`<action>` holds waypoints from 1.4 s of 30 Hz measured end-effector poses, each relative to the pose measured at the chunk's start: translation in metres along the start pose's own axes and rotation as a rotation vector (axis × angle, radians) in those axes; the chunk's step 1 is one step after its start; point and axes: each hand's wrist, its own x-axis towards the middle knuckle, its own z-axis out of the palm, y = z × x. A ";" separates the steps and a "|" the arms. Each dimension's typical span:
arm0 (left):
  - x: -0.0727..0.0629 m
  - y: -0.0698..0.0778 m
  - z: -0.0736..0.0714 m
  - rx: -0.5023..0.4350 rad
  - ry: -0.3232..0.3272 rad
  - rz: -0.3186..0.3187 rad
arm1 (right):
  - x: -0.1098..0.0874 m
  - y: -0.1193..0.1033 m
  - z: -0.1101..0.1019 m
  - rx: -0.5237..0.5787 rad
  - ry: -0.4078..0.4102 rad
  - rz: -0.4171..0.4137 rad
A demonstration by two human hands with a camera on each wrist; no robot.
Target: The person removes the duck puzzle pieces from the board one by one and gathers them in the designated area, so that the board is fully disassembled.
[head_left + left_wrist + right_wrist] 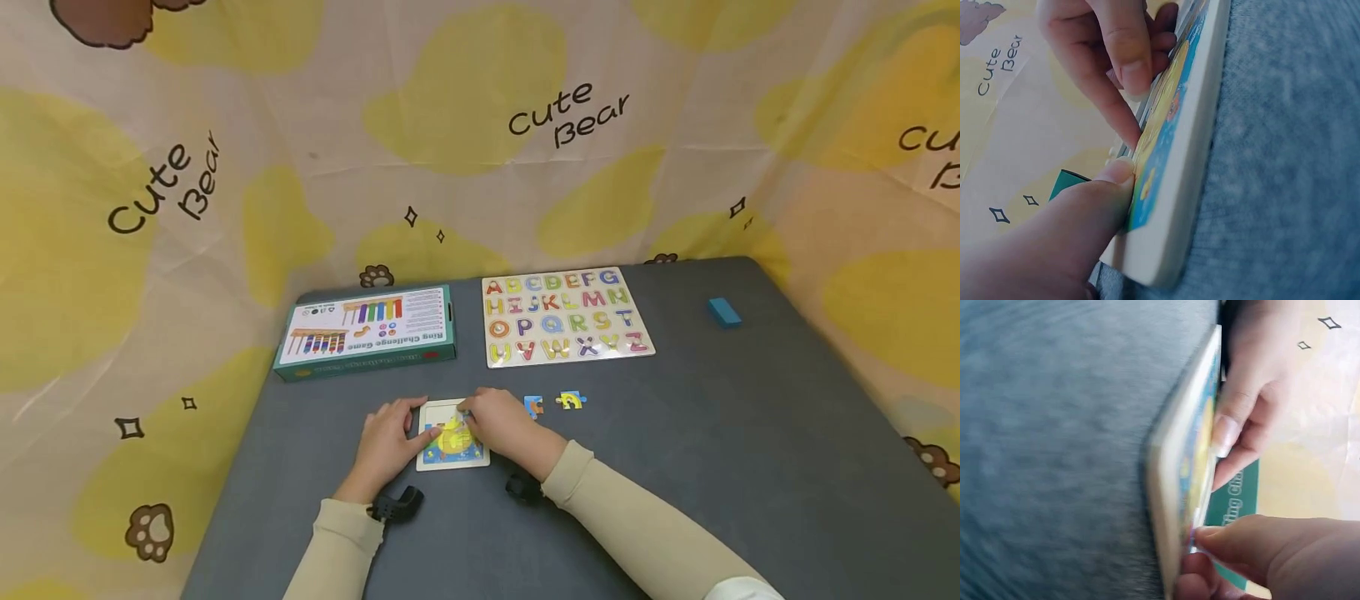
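Observation:
A small framed jigsaw puzzle (452,460) with a yellow duck-like picture lies on the table in the head view; part of its upper left tray is bare. My left hand (388,440) holds its left side, the thumb on the picture and a finger at the far left corner. Over the upper right part is my right hand (501,421), its thumb and fingertips at a puzzle piece (462,414), mostly hidden by the fingers. In the left wrist view, the right index fingertip touches the picture. Two loose pieces, one orange and blue (533,406), one yellow (572,400), lie right of that hand.
A green Ring Challenge Game box (367,329) stands behind the puzzle to the left. Beside it lies a wooden alphabet board (567,318). A blue block (724,312) rests at the far right of the dark grey table (675,433). Patterned cloth hangs behind.

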 end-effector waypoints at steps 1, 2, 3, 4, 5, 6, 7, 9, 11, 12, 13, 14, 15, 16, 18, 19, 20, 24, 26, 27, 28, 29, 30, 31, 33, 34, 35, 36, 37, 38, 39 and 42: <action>0.000 0.000 0.000 0.003 -0.002 0.001 | 0.000 0.001 0.001 0.005 0.005 -0.010; 0.000 0.000 -0.001 0.003 -0.005 0.000 | 0.000 0.002 0.002 0.010 0.007 -0.019; 0.000 0.000 -0.001 0.003 -0.008 0.000 | 0.000 0.004 0.003 0.016 0.008 -0.027; 0.000 0.000 -0.001 0.002 -0.010 0.001 | 0.000 0.005 0.003 0.027 0.007 -0.037; 0.000 0.000 -0.001 0.000 -0.011 0.002 | 0.000 0.007 0.004 0.039 0.007 -0.044; 0.000 0.001 -0.001 -0.002 -0.011 0.003 | 0.000 0.008 0.004 0.055 0.006 -0.049; 0.000 0.001 -0.001 -0.005 -0.010 0.004 | 0.000 0.010 0.004 0.070 0.009 -0.052; 0.001 0.001 -0.001 -0.006 -0.005 0.010 | 0.000 0.012 0.004 0.101 0.018 -0.056; 0.001 0.001 -0.001 -0.008 0.001 0.015 | 0.001 0.015 0.005 0.122 0.025 -0.057; 0.001 0.001 -0.001 -0.006 0.004 0.016 | 0.001 0.016 0.005 0.128 0.029 -0.058; 0.001 0.001 -0.001 -0.004 0.006 0.018 | 0.002 0.017 0.005 0.131 0.031 -0.062; 0.001 0.001 -0.001 -0.003 0.008 0.019 | 0.002 0.018 0.005 0.130 0.032 -0.067; 0.001 0.001 -0.001 -0.002 0.009 0.018 | 0.002 0.019 0.005 0.134 0.029 -0.073; 0.002 0.001 -0.001 -0.002 0.008 0.016 | 0.003 0.019 0.005 0.135 0.024 -0.079; 0.002 0.000 -0.001 0.002 0.003 0.014 | 0.003 0.021 0.005 0.145 0.021 -0.095; 0.002 0.000 -0.001 0.001 0.001 0.013 | 0.003 0.021 0.005 0.151 0.019 -0.101; 0.002 0.001 -0.001 -0.002 -0.001 0.012 | 0.003 0.022 0.005 0.158 0.019 -0.107; 0.003 0.000 0.000 -0.002 -0.008 0.011 | 0.004 0.025 0.005 0.182 0.027 -0.120; 0.004 0.000 0.001 -0.005 -0.010 0.010 | 0.004 0.026 0.006 0.177 0.021 -0.125; 0.004 0.000 0.001 -0.004 -0.010 0.010 | 0.005 0.026 0.006 0.174 0.014 -0.126; 0.003 -0.001 0.001 -0.007 -0.009 0.010 | 0.005 0.026 0.006 0.170 0.003 -0.125; 0.003 -0.001 0.001 -0.011 -0.008 0.011 | 0.006 0.026 0.006 0.168 -0.009 -0.123; 0.003 -0.001 0.001 -0.013 -0.007 0.013 | 0.006 0.026 0.006 0.168 -0.022 -0.119; 0.003 -0.001 0.001 -0.015 -0.005 0.016 | 0.007 0.026 0.006 0.168 -0.036 -0.116; 0.002 -0.001 0.000 -0.018 -0.001 0.023 | 0.007 0.026 0.005 0.176 -0.056 -0.102; 0.002 -0.001 0.000 -0.019 0.000 0.026 | 0.007 0.026 0.005 0.183 -0.064 -0.094; 0.002 -0.001 0.000 -0.020 -0.001 0.026 | 0.007 0.026 0.004 0.193 -0.070 -0.088; 0.002 -0.001 0.000 -0.018 -0.002 0.023 | 0.007 0.027 0.004 0.200 -0.073 -0.083; 0.003 -0.001 0.000 -0.015 -0.004 0.020 | 0.008 0.027 0.004 0.207 -0.072 -0.080; 0.003 -0.001 -0.001 -0.015 -0.006 0.016 | 0.008 0.028 0.004 0.214 -0.069 -0.078; 0.003 0.000 -0.001 -0.016 -0.010 0.012 | 0.008 0.029 0.003 0.226 -0.066 -0.077; 0.004 0.000 -0.001 -0.016 -0.020 0.002 | 0.008 0.030 0.003 0.252 -0.059 -0.074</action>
